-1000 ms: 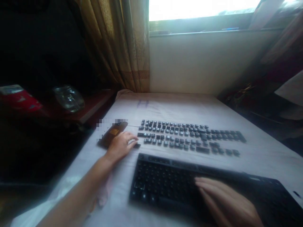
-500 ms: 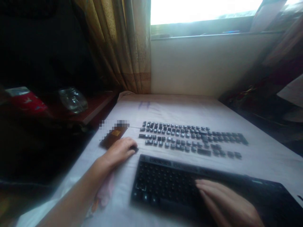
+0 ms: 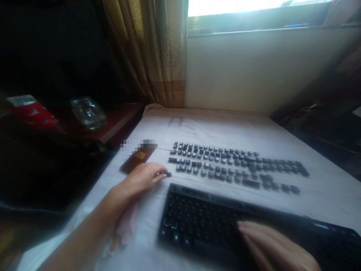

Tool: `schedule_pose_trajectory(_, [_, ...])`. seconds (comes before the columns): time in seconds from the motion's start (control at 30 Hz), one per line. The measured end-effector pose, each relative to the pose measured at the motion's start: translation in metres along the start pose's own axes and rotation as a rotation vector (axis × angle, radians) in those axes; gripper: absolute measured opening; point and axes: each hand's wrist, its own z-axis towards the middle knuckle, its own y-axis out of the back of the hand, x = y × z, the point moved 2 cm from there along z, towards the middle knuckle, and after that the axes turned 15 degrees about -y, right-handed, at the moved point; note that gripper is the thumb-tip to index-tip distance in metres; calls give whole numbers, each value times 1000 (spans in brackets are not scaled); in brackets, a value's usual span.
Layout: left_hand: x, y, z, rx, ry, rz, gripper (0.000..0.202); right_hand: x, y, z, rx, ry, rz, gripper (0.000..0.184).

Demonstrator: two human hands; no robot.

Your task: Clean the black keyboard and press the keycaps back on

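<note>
My left hand [image 3: 144,176] is closed, with a small black keycap [image 3: 169,174] at its fingertips, low over the pale cloth to the left of the laid-out keys. Rows of loose black keycaps [image 3: 216,154] lie across the cloth. Nearer me is a black keyboard [image 3: 194,216] whose key bed shows many small posts; a few keys remain at its lower left. My right hand [image 3: 278,244] lies over the keyboard's middle, fingers pressed together and pointing left. What is under or between those fingers is hidden, and the picture is blurred there.
A brown box [image 3: 138,156], partly pixelated, lies beyond my left hand. A glass jar [image 3: 88,113] and a red patterned packet [image 3: 33,112] stand on a wooden surface [image 3: 115,126] at the left. A curtain [image 3: 158,49] and window are behind the cloth-covered surface [image 3: 220,124].
The view has shifted slightly. My left hand has moved a little right, and the keycap at its fingertips shows more clearly. My right hand stays over the keyboard.
</note>
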Motion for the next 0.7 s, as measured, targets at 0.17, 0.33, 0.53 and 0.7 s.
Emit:
schedule_pose_trajectory(0.17, [-30,5,-2,27,-104,-167,22,26,7,14,-3,58,-123,20])
schedule_pose_trajectory(0.33, [-62,2,-9,115,-182,-346,26,57,2,29,-1,54,-204,24])
schedule_pose_trajectory(0.53, [-72,-10,-30,178,-98,-472,14,95,-30,50,19,28,-88,21])
schedule_pose_trajectory(0.7, [-64,-19,-47,160,10,-599,12,108,-53,51,64,-5,21,22])
